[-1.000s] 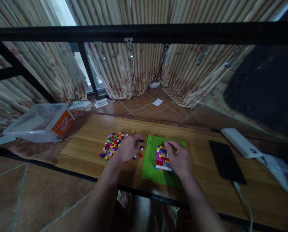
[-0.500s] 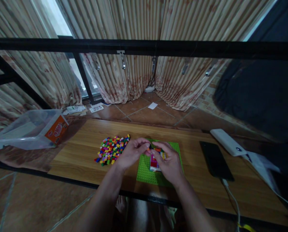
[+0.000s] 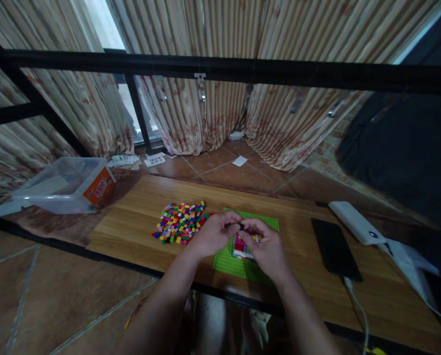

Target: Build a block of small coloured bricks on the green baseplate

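My left hand (image 3: 217, 234) and my right hand (image 3: 267, 246) meet over the green baseplate (image 3: 229, 266). Their fingertips are pinched together around a small dark brick (image 3: 241, 227), mostly hidden by the fingers. Just below the fingers, a block of joined bricks (image 3: 241, 248) in pink, red, white and other colours sits on the baseplate, partly covered by my right hand. Left of my left hand lies a loose pile of many-coloured bricks (image 3: 179, 223) on the wooden table.
The wooden table (image 3: 131, 222) also carries a black phone (image 3: 336, 249) with a white cable and a white power bank (image 3: 355, 223) on the right. A clear plastic box (image 3: 63, 190) with an orange label stands at the left. A black rail (image 3: 220, 66) crosses before the curtains.
My view has shifted slightly, moving the scene right in the picture. The fingers of my right hand have drawn in and closed up to those of my left, around the dark brick.
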Demonstrator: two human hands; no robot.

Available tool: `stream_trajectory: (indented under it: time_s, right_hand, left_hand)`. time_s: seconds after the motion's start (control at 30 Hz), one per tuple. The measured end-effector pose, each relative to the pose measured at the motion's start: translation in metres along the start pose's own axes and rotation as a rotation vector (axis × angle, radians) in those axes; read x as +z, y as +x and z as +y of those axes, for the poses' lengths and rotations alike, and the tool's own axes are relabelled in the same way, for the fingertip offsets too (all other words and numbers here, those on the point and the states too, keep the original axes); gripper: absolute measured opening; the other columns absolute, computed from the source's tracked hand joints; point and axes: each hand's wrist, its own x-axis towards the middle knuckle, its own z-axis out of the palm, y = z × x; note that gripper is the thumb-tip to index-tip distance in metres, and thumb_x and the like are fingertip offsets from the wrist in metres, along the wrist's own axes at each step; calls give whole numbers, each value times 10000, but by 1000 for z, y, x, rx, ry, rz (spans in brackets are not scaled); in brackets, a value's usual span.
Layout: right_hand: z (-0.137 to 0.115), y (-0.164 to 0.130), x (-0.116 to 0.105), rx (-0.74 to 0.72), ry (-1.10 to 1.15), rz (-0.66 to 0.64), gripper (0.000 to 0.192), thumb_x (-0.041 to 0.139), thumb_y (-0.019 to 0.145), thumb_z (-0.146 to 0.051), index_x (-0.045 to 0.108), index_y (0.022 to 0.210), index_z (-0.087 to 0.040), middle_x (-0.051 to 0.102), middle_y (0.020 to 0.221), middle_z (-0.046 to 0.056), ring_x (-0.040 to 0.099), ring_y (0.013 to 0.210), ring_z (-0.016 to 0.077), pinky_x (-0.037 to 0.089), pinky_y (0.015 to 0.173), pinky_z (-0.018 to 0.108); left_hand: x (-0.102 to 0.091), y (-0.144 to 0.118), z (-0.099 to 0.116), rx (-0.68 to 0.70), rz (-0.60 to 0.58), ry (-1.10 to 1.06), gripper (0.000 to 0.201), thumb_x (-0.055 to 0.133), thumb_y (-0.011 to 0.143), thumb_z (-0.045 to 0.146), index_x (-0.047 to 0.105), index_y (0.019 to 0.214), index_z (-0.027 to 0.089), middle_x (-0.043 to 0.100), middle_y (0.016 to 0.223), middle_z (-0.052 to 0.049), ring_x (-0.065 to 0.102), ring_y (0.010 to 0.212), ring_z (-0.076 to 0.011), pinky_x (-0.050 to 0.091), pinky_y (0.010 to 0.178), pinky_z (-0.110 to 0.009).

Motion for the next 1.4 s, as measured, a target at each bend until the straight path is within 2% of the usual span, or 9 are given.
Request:
stream_trajectory:
  time_s: [0.17, 0.4, 0.53, 0.63, 0.7, 0.8, 0.87, 1.1, 1.4]
  right_hand:
    - [-1, -4, -9, 93, 73, -77, 264, 665, 799, -379, 707, 1005, -220, 717, 926, 39, 661, 817, 184, 521, 763, 321]
    - [-5, -7, -13, 228, 346, -87, 198, 766, 712, -370, 755, 882, -268, 749, 877, 24, 691, 760, 191, 575, 726, 346]
    - [-1, -8, -14, 257, 460, -42, 211, 791, 690, -354, 754, 889, -295, 751, 863, 9, 688, 738, 178, 569, 719, 343]
    - [6, -6, -16, 265, 386, 41, 282, 790, 684, -378, 750, 948, -287, 751, 861, 18, 683, 734, 183, 559, 722, 354]
    - [12, -3, -18, 274, 261, 110, 306, 762, 706, -408, 746, 975, -264, 751, 883, 35, 687, 772, 204, 552, 737, 372]
    - [21, 0, -22, 225, 22, 176, 292, 698, 752, -436, 742, 948, -224, 748, 918, 61, 686, 829, 234, 536, 777, 404]
    - [25, 1, -24, 178, -103, 176, 283, 655, 783, -438, 735, 931, -211, 743, 918, 69, 680, 827, 238, 524, 794, 416]
    - [29, 2, -19, -61, -285, 151, 163, 660, 786, -390, 758, 843, -273, 672, 1078, 68, 587, 1052, 255, 417, 962, 486]
    - [54, 6, -15, 178, -42, 144, 198, 751, 672, -415, 772, 810, -274, 660, 1117, 71, 593, 1075, 264, 435, 956, 499]
  left_hand:
    - [0, -1, -3, -76, -27, -33, 249, 629, 804, 238, 581, 1027, 140, 660, 747, -11, 586, 647, -104, 437, 620, -221]
    - [-1, -3, 1, -159, -106, -372, 463, 807, 643, 399, 602, 955, 126, 651, 672, -11, 610, 589, -110, 473, 626, -245]
    - [-7, -6, 6, -140, -151, -423, 458, 790, 666, 390, 607, 992, 124, 681, 729, -42, 625, 620, -118, 488, 667, -258]
    - [-22, -10, 5, -130, -84, -211, 274, 692, 751, 298, 622, 955, 129, 684, 752, -45, 616, 634, -122, 481, 668, -259]
    - [-35, -13, 2, -102, 137, 132, 104, 601, 790, 228, 641, 816, 136, 666, 716, -31, 595, 644, -122, 454, 654, -243]
    - [-52, -16, -2, -139, 366, 716, 182, 507, 801, 145, 641, 679, 159, 655, 685, -35, 587, 677, -141, 421, 681, -255]
    - [-59, -17, -2, -168, 385, 902, 192, 505, 810, 159, 659, 697, 179, 677, 716, -40, 606, 709, -151, 413, 681, -249]
    - [-59, -16, 1, -302, 371, 1139, 231, 494, 821, 194, 725, 817, 210, 728, 814, -77, 659, 801, -207, 429, 695, -269]
    - [-64, -13, -11, -323, 370, 1201, 265, 500, 808, 178, 758, 844, 229, 748, 881, -75, 673, 832, -220, 455, 716, -282]
